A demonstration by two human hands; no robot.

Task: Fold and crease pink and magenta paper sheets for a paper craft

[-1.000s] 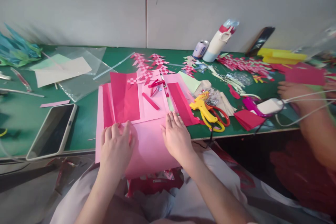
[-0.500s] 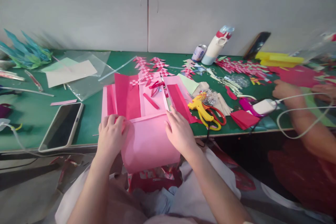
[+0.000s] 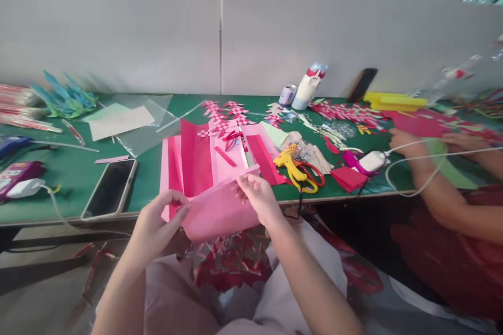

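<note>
A pink sheet of paper [image 3: 220, 209] with a narrow fold along its upper edge is held between my two hands, over the table's front edge. My left hand [image 3: 161, 220] pinches its left corner between thumb and fingers. At the right end of the fold, my right hand [image 3: 257, 196] grips the sheet with thumb and fingertips. Behind it lie dark pink paper [image 3: 196, 159] and lighter pink sheets with a loose dark pink strip [image 3: 225, 156] on top. Yellow-handled scissors [image 3: 294, 167] rest to the right of my right hand.
A phone [image 3: 110, 188] lies on the green table [image 3: 157, 159] at left, near a purple glue gun-like device [image 3: 21, 178]. Woven pink paper strips [image 3: 226, 118], a bottle [image 3: 310, 86] and a can [image 3: 288, 95] stand or lie behind. At right are a co-worker's hands [image 3: 406, 146] and a white cable.
The pink sheet has been lifted off the papers and tilted, its right side higher. My left hand has turned from lying on it to pinching its corner. The camera view has tipped upward.
</note>
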